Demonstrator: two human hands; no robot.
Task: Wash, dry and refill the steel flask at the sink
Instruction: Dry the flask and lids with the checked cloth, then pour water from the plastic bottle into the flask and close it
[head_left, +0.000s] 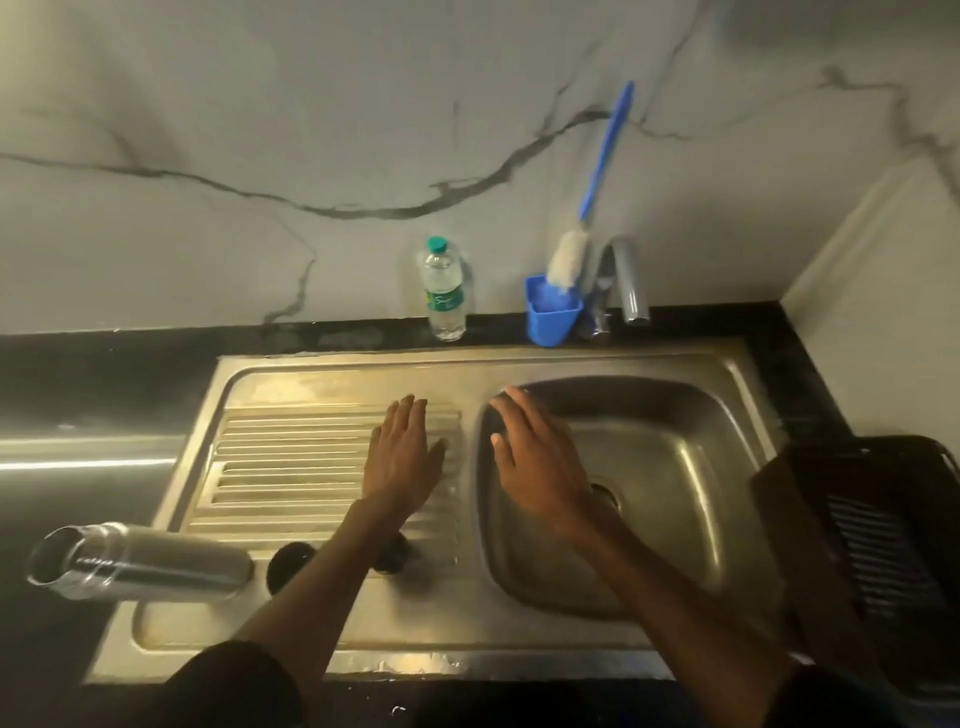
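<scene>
The steel flask (140, 564) lies on its side at the sink's left edge, uncapped, its open mouth pointing left. Two dark round caps lie on the drainboard: one (289, 564) just right of the flask's base, another (392, 556) partly hidden under my left forearm. My left hand (402, 452) is held flat over the ribbed drainboard (291, 457), fingers straight, holding nothing. My right hand (535, 467) is spread above the left part of the sink basin (665, 467), also empty. The tap (626, 280) stands behind the basin; no water runs.
A plastic water bottle (443, 288) with a green cap stands on the black counter behind the sink. A blue holder (551, 312) beside the tap carries a blue-handled bottle brush (582, 239). A dark rack (878, 545) sits at the right.
</scene>
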